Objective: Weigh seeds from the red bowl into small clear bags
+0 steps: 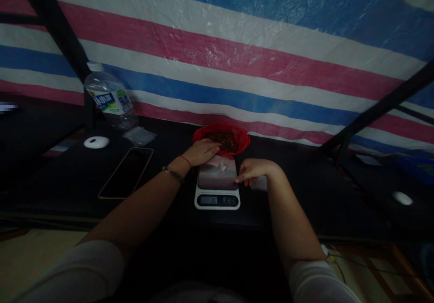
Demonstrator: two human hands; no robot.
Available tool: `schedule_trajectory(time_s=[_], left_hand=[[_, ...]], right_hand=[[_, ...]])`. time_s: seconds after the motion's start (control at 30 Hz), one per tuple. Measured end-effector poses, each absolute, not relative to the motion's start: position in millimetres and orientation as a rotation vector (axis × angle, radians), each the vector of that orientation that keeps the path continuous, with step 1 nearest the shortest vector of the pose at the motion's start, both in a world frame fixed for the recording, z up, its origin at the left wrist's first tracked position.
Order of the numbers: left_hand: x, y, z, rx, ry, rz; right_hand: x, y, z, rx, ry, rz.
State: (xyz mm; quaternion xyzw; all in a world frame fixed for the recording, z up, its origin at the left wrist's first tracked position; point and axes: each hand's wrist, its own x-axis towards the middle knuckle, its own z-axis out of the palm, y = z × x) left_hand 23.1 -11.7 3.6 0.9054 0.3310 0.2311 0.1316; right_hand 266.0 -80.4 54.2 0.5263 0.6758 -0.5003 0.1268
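A white kitchen scale (217, 200) with a shiny plate and a lit display lies on the black table; its digits are too blurred to read surely. On the plate is a small pale, shiny spot (223, 165), a clear item or a reflection. Behind it sits an open red plastic bag (242, 137) holding small brown grains (224, 140). My left hand (202, 152) lies flat over the bag's near left rim, fingertips at the grains. My right hand (252, 171) is at the scale's right edge, index finger stretched to the plate, other fingers curled. Something pale (260, 184) shows beneath it.
To the left are a phone (127, 173), a white mouse (96, 142), a small clear plastic bag (139, 136) and a large clear bottle (110, 96). Another white mouse (403, 198) lies far right. Striped sheeting (217, 63) hangs behind, with slanted black bars (379, 109) at both sides.
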Motion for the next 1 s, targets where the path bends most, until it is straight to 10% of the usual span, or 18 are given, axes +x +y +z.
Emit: schedule_trajectory(time_s=[1.0], left_hand=[[21,-10,1,2.501,0.825,0.877]], right_hand=[[246,-164,25,1.937,1.945,-1.337]])
